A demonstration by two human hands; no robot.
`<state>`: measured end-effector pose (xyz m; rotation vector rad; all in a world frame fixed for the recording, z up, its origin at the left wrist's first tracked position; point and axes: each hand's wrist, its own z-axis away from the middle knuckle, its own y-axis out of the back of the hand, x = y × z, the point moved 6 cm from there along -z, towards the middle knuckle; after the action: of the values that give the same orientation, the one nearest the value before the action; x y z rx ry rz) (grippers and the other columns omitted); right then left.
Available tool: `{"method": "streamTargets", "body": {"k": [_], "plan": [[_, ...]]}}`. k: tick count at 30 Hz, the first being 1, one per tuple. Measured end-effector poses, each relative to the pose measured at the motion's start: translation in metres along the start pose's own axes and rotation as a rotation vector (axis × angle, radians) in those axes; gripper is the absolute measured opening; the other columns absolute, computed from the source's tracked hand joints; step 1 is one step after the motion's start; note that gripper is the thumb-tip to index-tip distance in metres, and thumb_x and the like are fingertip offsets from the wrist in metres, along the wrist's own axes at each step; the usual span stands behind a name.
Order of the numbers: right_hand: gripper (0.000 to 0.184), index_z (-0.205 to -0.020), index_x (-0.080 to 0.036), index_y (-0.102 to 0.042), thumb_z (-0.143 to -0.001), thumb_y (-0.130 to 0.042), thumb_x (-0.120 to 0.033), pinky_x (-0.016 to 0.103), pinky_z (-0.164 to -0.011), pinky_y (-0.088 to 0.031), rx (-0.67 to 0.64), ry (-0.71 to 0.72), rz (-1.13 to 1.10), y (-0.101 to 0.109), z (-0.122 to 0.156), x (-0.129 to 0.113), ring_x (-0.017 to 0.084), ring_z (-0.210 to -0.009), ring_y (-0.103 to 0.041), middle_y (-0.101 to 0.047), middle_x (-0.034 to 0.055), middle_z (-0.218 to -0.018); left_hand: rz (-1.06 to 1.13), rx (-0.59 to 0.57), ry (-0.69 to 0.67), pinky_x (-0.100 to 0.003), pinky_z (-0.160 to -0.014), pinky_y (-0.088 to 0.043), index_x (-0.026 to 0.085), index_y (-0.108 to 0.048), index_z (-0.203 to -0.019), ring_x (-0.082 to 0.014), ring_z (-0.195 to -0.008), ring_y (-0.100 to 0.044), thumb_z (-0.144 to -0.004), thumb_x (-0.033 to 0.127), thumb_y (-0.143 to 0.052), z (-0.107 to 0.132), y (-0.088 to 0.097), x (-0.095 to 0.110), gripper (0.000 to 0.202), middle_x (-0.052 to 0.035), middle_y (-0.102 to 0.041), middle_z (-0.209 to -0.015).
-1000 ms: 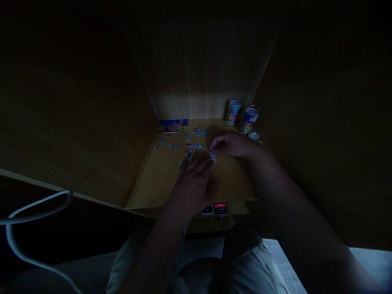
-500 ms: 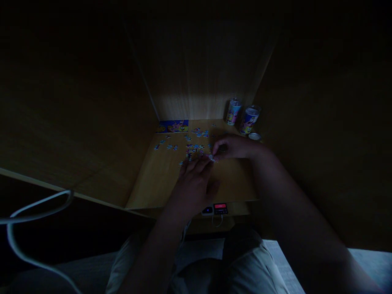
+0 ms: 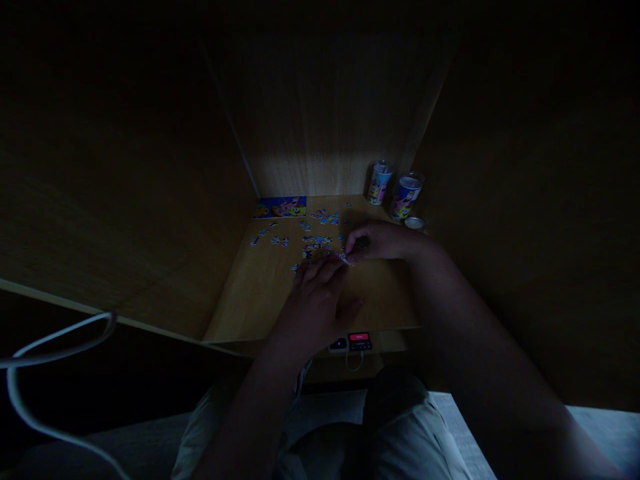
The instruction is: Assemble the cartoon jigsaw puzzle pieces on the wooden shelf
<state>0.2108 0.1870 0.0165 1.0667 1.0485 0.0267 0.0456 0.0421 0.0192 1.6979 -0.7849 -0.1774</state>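
Note:
My left hand (image 3: 317,293) lies palm down at the near side of a partly joined group of jigsaw pieces (image 3: 316,243), fingers stretched out and thumb apart. Its fingertips rest against the lower edge of that group and hide part of it. My right hand (image 3: 371,240) comes in from the right, thumb and forefinger pinched on a small jigsaw piece (image 3: 343,256) at the group's right edge. Another cluster of pieces (image 3: 325,217) lies farther back, and several loose pieces (image 3: 280,241) are scattered to the left. The light is dim, so the prints are hard to read.
A blue and yellow picture sheet (image 3: 283,207) lies at the back left of the wooden desk (image 3: 245,300). Two printed cans (image 3: 380,183) (image 3: 407,195) and a round lid (image 3: 415,223) stand at the back right. Below the desk edge sits a small device with a red screen (image 3: 359,341). A white cable (image 3: 55,433) hangs at left.
Both hands stay almost in place, the right still pinching at the group's right edge. The whole view has shifted very slightly.

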Motion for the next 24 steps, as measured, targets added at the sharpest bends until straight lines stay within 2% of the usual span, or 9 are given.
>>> {"method": "streamTargets", "body": {"k": [7, 18, 21, 24], "plan": [[0.019, -0.101, -0.027, -0.084, -0.091, -0.087, -0.042, 0.032, -0.092, -0.054, 0.008, 0.014, 0.001, 0.0, 0.0006, -0.0035, 0.023, -0.103, -0.077, -0.085, -0.0003, -0.105, 0.008, 0.009, 0.012, -0.059, -0.14, -0.027, 0.023, -0.059, -0.158, -0.0346, -0.164, -0.043, -0.107, 0.044, -0.074, -0.0009, 0.0012, -0.0004, 0.058, -0.0121, -0.06, -0.166], [0.027, -0.103, -0.025, -0.083, -0.089, -0.086, -0.048, 0.032, -0.09, -0.052, -0.005, -0.016, -0.012, -0.0018, 0.0004, -0.0018, 0.023, -0.102, -0.075, -0.084, 0.0006, -0.106, -0.015, -0.021, 0.016, -0.062, -0.141, -0.025, 0.023, -0.055, -0.163, -0.0364, -0.166, -0.039, -0.106, 0.052, -0.075, -0.0002, -0.0026, -0.0013, 0.068, -0.0135, -0.055, -0.171], [0.026, -0.103, -0.025, -0.083, -0.094, -0.081, -0.049, 0.032, -0.086, -0.052, 0.002, -0.009, 0.001, -0.0019, -0.0002, -0.0053, 0.023, -0.098, -0.075, -0.085, 0.0008, -0.104, 0.001, 0.017, 0.022, -0.061, -0.139, -0.03, 0.021, -0.054, -0.163, -0.0376, -0.165, -0.04, -0.105, 0.051, -0.076, -0.0002, -0.0006, -0.0018, 0.069, -0.0154, -0.055, -0.17], [0.024, -0.102, -0.025, -0.083, -0.097, -0.079, -0.048, 0.032, -0.084, -0.051, 0.058, 0.009, 0.013, -0.0011, -0.0017, -0.0099, 0.022, -0.095, -0.075, -0.084, 0.0009, -0.103, 0.006, 0.086, 0.06, -0.059, -0.136, -0.035, 0.019, -0.054, -0.162, -0.0378, -0.159, -0.047, -0.107, 0.044, -0.074, -0.0002, 0.0015, -0.0053, 0.064, -0.0172, -0.057, -0.165]]}}
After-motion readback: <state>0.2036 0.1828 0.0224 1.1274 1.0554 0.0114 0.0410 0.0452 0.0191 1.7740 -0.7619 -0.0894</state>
